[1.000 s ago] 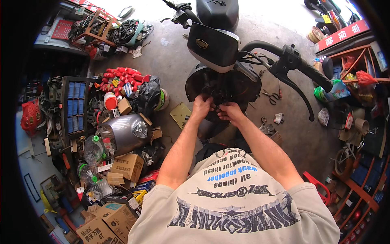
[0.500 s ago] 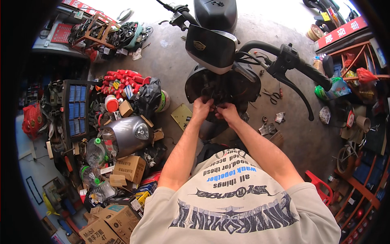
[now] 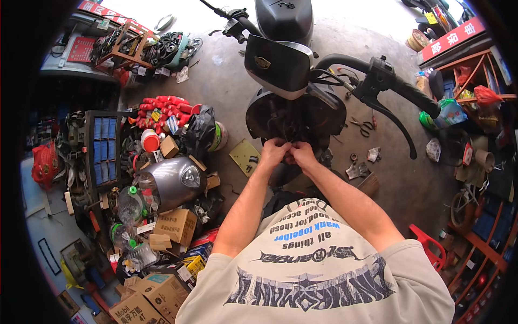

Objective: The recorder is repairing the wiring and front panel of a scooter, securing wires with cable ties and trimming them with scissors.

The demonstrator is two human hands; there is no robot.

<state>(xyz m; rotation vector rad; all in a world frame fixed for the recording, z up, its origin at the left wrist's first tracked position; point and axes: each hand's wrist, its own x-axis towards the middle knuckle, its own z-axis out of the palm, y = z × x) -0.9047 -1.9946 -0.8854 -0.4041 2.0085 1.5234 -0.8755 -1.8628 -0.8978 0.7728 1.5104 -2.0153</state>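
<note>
In front of me stands a scooter with its front body point(image 3: 263, 116) opened up, dark parts and wiring showing inside. My left hand point(image 3: 275, 152) and my right hand point(image 3: 300, 154) meet at the near edge of this opening. Both are closed, fingertips pinched together and almost touching. Whatever lies between the fingers is too small and dark to make out. Above them sits the black and silver handlebar cover point(image 3: 279, 63), and the right handlebar grip point(image 3: 415, 97) with its brake lever reaches out to the right.
Scissors point(image 3: 362, 126) and small metal parts point(image 3: 356, 170) lie on the floor to the right. A yellowish plate point(image 3: 244, 156) lies left of the scooter. Farther left are a silver body panel point(image 3: 171, 181), plastic bottles point(image 3: 129, 205), cardboard boxes point(image 3: 175, 224) and a pile of red containers point(image 3: 164, 110).
My hands have drawn closer together and moved slightly toward me, from inside the opening to its near edge. The scooter has stayed in place.
</note>
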